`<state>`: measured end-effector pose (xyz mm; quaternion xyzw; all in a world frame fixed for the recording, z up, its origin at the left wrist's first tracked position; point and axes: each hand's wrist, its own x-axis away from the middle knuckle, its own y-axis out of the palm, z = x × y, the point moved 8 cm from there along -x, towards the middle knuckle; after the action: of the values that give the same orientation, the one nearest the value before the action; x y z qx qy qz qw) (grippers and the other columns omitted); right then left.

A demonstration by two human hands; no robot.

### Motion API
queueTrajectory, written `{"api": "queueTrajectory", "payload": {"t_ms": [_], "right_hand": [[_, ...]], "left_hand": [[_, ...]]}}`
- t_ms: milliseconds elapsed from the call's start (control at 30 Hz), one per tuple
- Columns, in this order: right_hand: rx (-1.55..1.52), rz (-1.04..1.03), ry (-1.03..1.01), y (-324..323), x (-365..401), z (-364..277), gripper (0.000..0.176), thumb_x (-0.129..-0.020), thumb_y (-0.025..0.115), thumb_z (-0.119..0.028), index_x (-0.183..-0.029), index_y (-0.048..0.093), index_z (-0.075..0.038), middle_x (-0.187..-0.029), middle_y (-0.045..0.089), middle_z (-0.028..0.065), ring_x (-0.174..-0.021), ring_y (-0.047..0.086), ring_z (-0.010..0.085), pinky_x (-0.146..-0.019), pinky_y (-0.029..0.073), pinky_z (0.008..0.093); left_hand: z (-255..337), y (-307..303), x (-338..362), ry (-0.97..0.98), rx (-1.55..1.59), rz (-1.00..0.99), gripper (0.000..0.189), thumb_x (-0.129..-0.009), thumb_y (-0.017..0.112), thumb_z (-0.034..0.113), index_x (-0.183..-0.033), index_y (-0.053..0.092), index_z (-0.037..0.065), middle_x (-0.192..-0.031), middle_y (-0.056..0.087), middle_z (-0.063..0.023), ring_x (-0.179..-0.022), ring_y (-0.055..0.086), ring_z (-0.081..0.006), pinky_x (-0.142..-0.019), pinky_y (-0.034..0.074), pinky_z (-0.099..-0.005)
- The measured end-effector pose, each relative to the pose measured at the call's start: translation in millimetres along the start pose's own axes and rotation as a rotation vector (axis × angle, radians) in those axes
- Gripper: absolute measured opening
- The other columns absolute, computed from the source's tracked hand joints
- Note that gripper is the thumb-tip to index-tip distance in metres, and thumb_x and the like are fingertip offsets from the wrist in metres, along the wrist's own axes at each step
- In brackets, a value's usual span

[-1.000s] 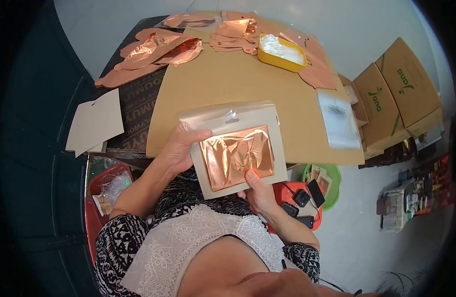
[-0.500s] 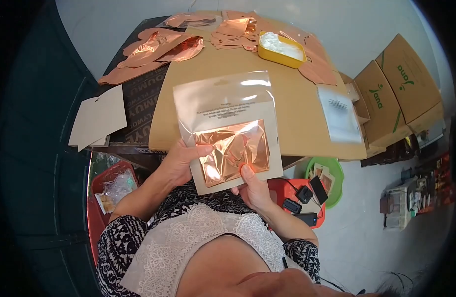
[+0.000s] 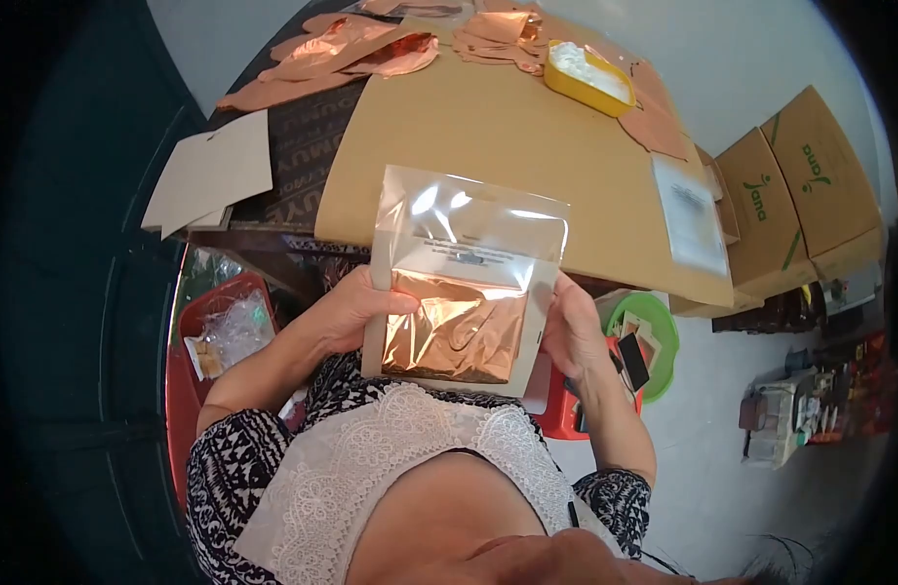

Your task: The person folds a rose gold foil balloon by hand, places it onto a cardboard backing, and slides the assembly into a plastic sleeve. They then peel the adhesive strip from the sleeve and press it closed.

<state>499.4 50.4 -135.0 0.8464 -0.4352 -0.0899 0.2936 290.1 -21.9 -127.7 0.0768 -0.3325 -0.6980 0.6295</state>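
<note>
A clear plastic bag (image 3: pixel 473 216) with printed text is in front of my chest. Inside it lie a pale card backing (image 3: pixel 373 349) and a folded shiny copper-coloured foil packet (image 3: pixel 453 336). My left hand (image 3: pixel 344 310) grips the bag's left edge, thumb pressed flat over the foil and fingers behind. My right hand (image 3: pixel 578 327) is closed at the bag's right edge, its fingertips partly hidden behind it.
A cardboard-covered table (image 3: pixel 449 127) holds copper-coloured foil pieces (image 3: pixel 342 49), a yellow tub of white material (image 3: pixel 590 78), a clear bag stack (image 3: pixel 691 214) and white cards (image 3: pixel 215 166). Nearby stand cartons (image 3: pixel 824 175), a red bin (image 3: pixel 230 322) and a green basin (image 3: pixel 668 336).
My right hand has moved its thumb off the foil's front and out to the bag's right edge. The bag has tilted and shifted slightly right and down. The left hand keeps its grip.
</note>
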Motion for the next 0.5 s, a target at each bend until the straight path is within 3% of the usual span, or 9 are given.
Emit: {"api": "queueTrajectory", "payload": {"t_ms": [100, 133, 167, 200, 433, 500], "right_hand": [[0.066, 0.057, 0.05, 1.0, -3.9, 26.4, 0.044, -0.084, 0.072, -0.023, -0.119, 0.057, 0.0, -0.112, 0.065, 0.0078, -0.097, 0.062, 0.0142, -0.088, 0.05, 0.0311], [0.088, 0.078, 0.071, 2.9, -2.3, 32.2, 0.044, -0.082, 0.074, -0.021, -0.117, 0.059, 0.0, -0.109, 0.066, 0.0081, -0.097, 0.063, 0.0153, -0.088, 0.051, 0.0318], [0.11, 0.101, 0.09, 5.1, -0.2, 36.4, 0.043, -0.079, 0.077, -0.019, -0.114, 0.061, -0.001, -0.107, 0.066, 0.0085, -0.096, 0.064, 0.0165, -0.088, 0.051, 0.0325], [0.073, 0.107, 0.102, 9.3, 1.9, 38.1, 0.031, -0.08, 0.075, -0.013, -0.107, 0.065, 0.0, -0.101, 0.068, 0.0071, -0.092, 0.064, 0.0159, -0.086, 0.052, 0.0324], [0.098, 0.087, 0.155, 4.0, 17.1, 58.8, 0.021, -0.085, 0.071, -0.012, -0.103, 0.068, -0.002, -0.1, 0.069, 0.0064, -0.087, 0.064, 0.0132, -0.081, 0.052, 0.0304], [0.075, 0.08, 0.17, 3.7, 20.0, 61.6, 0.021, -0.085, 0.071, -0.012, -0.103, 0.068, -0.002, -0.1, 0.069, 0.0062, -0.087, 0.064, 0.0133, -0.08, 0.052, 0.0302]], "left_hand": [[-10.1, -11.8, 1.0, -0.014, -0.013, -0.047, 0.019, -0.076, 0.073, 0.006, -0.091, 0.066, -0.003, -0.089, 0.068, -0.0107, -0.079, 0.066, -0.0165, -0.074, 0.054, -0.03], [-22.5, -29.0, -0.4, -0.086, -0.115, -0.043, 0.04, -0.079, 0.07, 0.006, -0.116, 0.058, -0.005, -0.106, 0.065, -0.0123, -0.093, 0.065, -0.0179, -0.084, 0.053, -0.0316], [-26.8, -34.6, 0.4, -0.076, -0.089, -0.045, 0.041, -0.079, 0.07, 0.006, -0.116, 0.058, -0.005, -0.106, 0.065, -0.0122, -0.093, 0.064, -0.0178, -0.084, 0.053, -0.0317], [-30.0, -36.0, 1.2, -0.066, -0.065, -0.049, 0.041, -0.079, 0.071, 0.007, -0.117, 0.057, -0.005, -0.106, 0.065, -0.0122, -0.094, 0.064, -0.0176, -0.084, 0.053, -0.0319], [-42.9, -40.6, 11.4, -0.083, -0.04, -0.059, 0.043, -0.08, 0.071, 0.008, -0.118, 0.057, -0.005, -0.109, 0.064, -0.0113, -0.096, 0.063, -0.0168, -0.085, 0.052, -0.0321], [-41.1, -35.0, 14.5, -0.07, 0.002, -0.053, 0.034, -0.079, 0.071, 0.006, -0.11, 0.061, -0.004, -0.103, 0.066, -0.0108, -0.09, 0.065, -0.0161, -0.079, 0.054, -0.031]]}}
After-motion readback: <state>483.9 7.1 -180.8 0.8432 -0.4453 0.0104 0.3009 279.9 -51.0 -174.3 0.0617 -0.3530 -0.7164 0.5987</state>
